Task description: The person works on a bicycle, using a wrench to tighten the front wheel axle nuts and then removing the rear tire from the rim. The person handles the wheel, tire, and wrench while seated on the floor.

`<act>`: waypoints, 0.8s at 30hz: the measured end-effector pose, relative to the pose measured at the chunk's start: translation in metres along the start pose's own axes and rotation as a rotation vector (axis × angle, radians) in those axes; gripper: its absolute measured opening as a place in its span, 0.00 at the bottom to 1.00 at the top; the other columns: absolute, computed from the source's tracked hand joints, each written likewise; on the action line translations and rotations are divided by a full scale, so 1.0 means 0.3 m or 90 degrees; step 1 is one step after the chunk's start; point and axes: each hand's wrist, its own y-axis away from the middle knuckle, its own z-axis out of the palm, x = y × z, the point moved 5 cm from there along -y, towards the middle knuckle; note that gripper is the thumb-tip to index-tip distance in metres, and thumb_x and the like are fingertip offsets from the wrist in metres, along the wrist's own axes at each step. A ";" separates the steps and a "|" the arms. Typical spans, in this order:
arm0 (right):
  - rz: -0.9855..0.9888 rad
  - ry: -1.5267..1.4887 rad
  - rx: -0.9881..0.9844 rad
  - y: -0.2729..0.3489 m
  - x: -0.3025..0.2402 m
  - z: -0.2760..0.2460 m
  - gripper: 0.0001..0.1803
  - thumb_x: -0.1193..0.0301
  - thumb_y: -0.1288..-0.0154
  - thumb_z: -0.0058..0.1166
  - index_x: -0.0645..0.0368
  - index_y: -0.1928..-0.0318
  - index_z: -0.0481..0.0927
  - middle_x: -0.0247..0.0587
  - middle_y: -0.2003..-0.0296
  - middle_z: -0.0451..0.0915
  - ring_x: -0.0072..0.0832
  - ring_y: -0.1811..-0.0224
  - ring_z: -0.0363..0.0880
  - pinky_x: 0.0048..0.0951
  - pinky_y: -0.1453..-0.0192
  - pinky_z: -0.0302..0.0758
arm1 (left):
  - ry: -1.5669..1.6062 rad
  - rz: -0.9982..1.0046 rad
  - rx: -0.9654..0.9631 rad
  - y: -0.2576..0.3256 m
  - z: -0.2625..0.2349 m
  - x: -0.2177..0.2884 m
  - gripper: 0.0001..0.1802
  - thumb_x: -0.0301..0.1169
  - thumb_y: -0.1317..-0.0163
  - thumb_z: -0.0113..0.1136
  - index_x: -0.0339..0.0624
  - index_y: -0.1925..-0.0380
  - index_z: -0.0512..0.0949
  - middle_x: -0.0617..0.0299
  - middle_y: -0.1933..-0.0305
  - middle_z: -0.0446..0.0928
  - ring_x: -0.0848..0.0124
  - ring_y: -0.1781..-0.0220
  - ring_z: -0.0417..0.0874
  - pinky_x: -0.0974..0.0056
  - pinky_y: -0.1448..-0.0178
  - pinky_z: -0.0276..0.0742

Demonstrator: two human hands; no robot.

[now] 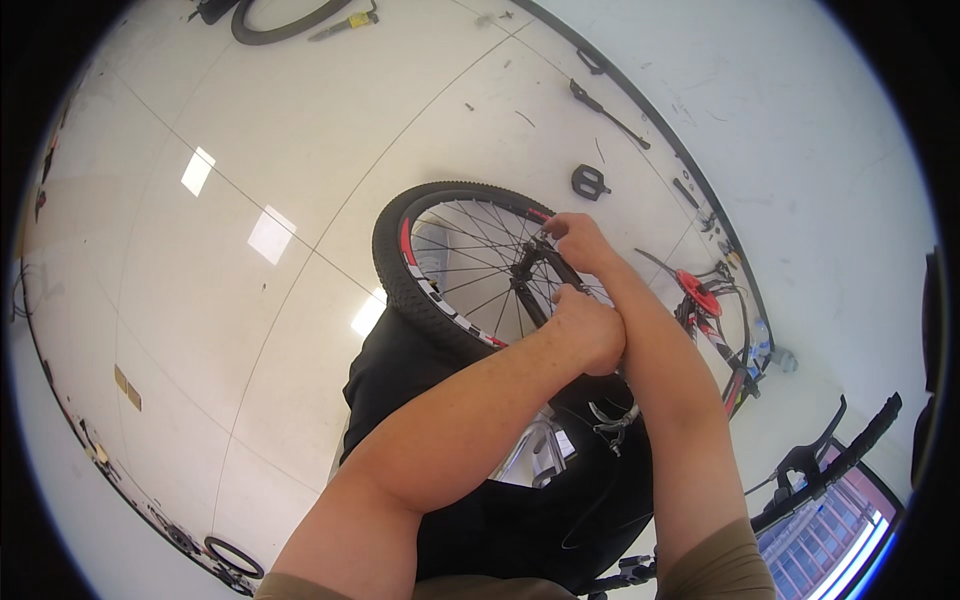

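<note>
A bicycle wheel (pixel 392 262) with a knobby black tyre and thin spokes leans against my black-clad legs. The two black legs of a bike fork (pixel 532 303) straddle its hub (pixel 524 268). My left hand (pixel 590 330) is closed around the fork, just below the hub; its fingers are mostly hidden behind the palm. Higher up, my right hand (pixel 582 243) pinches at the axle end beside the hub, and what lies between those fingertips is too small to make out. The right forearm passes close alongside the left hand.
A black pedal (pixel 590 182) lies on the tiled floor beyond the wheel. Along the wall on the right are a kickstand (pixel 605 112), small tools and a red chainring (pixel 697 292) on the bike frame. A handlebar (pixel 840 465) sticks out at lower right. A loose tyre (pixel 290 32) lies far off.
</note>
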 end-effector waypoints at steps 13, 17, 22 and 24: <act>0.036 0.089 -0.005 -0.007 -0.010 -0.013 0.26 0.86 0.49 0.41 0.64 0.51 0.84 0.53 0.59 0.86 0.41 0.54 0.85 0.35 0.47 0.79 | 0.020 0.006 -0.058 0.009 -0.009 0.000 0.22 0.38 0.37 0.58 0.43 0.45 0.82 0.58 0.43 0.83 0.59 0.42 0.83 0.35 0.38 0.67; 0.025 0.014 -0.038 0.002 -0.008 -0.001 0.25 0.85 0.47 0.43 0.61 0.49 0.84 0.52 0.56 0.85 0.41 0.51 0.84 0.35 0.44 0.78 | 0.028 0.003 -0.059 0.005 -0.005 -0.003 0.22 0.38 0.38 0.59 0.43 0.45 0.82 0.57 0.43 0.83 0.59 0.42 0.83 0.36 0.37 0.68; 0.059 -0.008 -0.060 -0.002 -0.012 0.006 0.23 0.84 0.45 0.44 0.62 0.49 0.84 0.51 0.54 0.85 0.43 0.49 0.83 0.35 0.43 0.78 | 0.027 0.010 -0.058 0.006 -0.008 0.001 0.22 0.37 0.39 0.59 0.42 0.46 0.82 0.55 0.44 0.83 0.58 0.42 0.83 0.36 0.37 0.68; 0.077 -0.026 -0.061 0.005 -0.017 0.006 0.23 0.83 0.45 0.44 0.62 0.50 0.84 0.51 0.53 0.85 0.43 0.49 0.83 0.34 0.43 0.78 | 0.026 0.008 -0.058 0.007 -0.007 -0.002 0.22 0.37 0.39 0.59 0.42 0.46 0.82 0.56 0.44 0.83 0.59 0.42 0.83 0.36 0.37 0.68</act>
